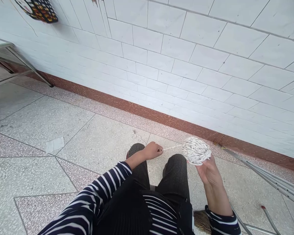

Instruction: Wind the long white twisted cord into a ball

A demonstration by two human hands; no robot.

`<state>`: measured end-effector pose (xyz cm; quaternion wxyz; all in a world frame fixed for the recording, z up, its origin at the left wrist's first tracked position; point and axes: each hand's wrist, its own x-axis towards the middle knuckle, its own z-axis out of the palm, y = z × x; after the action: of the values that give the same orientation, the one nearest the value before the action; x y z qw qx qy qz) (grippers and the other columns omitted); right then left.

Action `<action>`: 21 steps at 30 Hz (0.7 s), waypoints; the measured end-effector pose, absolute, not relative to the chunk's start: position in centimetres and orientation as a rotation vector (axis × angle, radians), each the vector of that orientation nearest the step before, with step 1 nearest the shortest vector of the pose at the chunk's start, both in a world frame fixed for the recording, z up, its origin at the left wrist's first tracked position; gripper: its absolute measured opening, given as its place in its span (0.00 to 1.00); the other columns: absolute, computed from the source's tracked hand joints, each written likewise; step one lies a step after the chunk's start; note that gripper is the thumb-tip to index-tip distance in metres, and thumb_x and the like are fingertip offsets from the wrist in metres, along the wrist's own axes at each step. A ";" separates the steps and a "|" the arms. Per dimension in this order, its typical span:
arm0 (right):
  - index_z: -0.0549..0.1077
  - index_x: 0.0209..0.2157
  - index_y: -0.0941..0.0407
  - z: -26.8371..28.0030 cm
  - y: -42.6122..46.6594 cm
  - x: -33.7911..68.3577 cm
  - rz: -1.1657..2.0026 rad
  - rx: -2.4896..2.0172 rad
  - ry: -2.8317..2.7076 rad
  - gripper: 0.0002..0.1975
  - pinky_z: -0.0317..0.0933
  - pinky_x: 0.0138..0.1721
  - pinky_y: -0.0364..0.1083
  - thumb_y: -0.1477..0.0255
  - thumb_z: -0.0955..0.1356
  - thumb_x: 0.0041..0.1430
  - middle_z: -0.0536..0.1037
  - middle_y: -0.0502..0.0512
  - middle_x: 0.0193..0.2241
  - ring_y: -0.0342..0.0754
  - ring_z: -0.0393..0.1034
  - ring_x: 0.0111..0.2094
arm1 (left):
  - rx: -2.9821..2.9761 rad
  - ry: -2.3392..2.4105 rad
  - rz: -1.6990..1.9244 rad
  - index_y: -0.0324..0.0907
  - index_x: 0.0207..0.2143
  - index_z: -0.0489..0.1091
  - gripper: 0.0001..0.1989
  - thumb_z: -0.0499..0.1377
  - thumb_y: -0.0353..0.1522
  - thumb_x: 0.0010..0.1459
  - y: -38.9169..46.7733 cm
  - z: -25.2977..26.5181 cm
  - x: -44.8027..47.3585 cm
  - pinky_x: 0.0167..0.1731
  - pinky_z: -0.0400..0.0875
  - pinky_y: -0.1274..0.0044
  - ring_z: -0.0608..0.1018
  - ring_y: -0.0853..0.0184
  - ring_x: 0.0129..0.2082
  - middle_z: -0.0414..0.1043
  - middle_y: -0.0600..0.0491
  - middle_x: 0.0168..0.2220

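My right hand (209, 171) holds a rounded bundle of white twisted cord (196, 150) from below and the right side; its outer surface looks like thick plaited strands. A thin white strand (171, 148) runs from the bundle to my left hand (154, 150), which is closed and pinches it at the fingertips. Beyond the left hand, a loose tail of cord (138, 135) hangs or lies past my left knee; I cannot tell which. Both hands are above my knees, a short way apart.
A white tiled wall (171, 65) rises ahead over a reddish skirting strip. Metal poles (264, 174) lean at the right, near metal tube legs (270, 218). A metal-framed table (22, 58) stands far left. White paper (55, 144) lies on the speckled floor; a patterned bag (42, 11) hangs above.
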<state>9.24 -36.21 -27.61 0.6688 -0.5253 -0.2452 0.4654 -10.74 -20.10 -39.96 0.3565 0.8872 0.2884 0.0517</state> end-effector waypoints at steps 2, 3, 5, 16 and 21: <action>0.71 0.54 0.50 -26.8 -36.7 9.4 0.983 -1.180 -0.529 0.37 0.69 0.47 0.65 0.60 0.77 0.40 0.74 0.63 0.54 0.66 0.70 0.51 | 2.370 0.820 0.072 0.41 0.22 0.68 0.13 0.56 0.33 0.60 -19.8 -40.9 -11.1 0.37 0.63 0.78 0.69 0.68 0.24 0.67 0.56 0.19; 0.70 0.55 0.50 -26.4 -36.8 9.5 0.958 -1.185 -0.532 0.36 0.68 0.46 0.65 0.58 0.76 0.41 0.74 0.64 0.54 0.66 0.71 0.51 | 2.390 0.854 0.054 0.42 0.24 0.69 0.12 0.55 0.34 0.60 -19.8 -41.2 -11.2 0.35 0.63 0.78 0.70 0.67 0.24 0.67 0.56 0.19; 0.70 0.55 0.51 -25.8 -36.6 9.7 0.893 -1.225 -0.563 0.35 0.68 0.45 0.64 0.58 0.75 0.44 0.74 0.65 0.53 0.65 0.71 0.50 | 2.431 0.867 0.031 0.42 0.27 0.70 0.12 0.53 0.34 0.62 -20.1 -41.3 -11.5 0.37 0.64 0.77 0.71 0.66 0.24 0.68 0.55 0.19; 0.68 0.54 0.53 -31.3 -31.3 12.4 0.202 -2.093 -0.905 0.36 0.61 0.50 0.59 0.58 0.74 0.42 0.64 0.64 0.54 0.64 0.63 0.53 | 2.629 0.556 0.222 0.41 0.22 0.67 0.10 0.55 0.28 0.57 -24.9 -33.5 -13.4 0.62 0.54 0.64 0.70 0.70 0.23 0.67 0.56 0.19; 0.70 0.52 0.52 -34.6 -31.7 10.1 0.575 -2.108 -0.996 0.35 0.60 0.49 0.63 0.61 0.74 0.39 0.62 0.64 0.56 0.68 0.63 0.52 | 2.795 0.565 0.301 0.40 0.24 0.70 0.11 0.55 0.29 0.60 -22.4 -30.6 -13.4 0.63 0.52 0.65 0.72 0.69 0.25 0.70 0.54 0.22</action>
<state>10.13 -31.66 -34.61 0.3619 -0.8184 -0.3866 0.2233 -13.37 -22.42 -30.64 0.1367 0.9656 0.1954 0.1040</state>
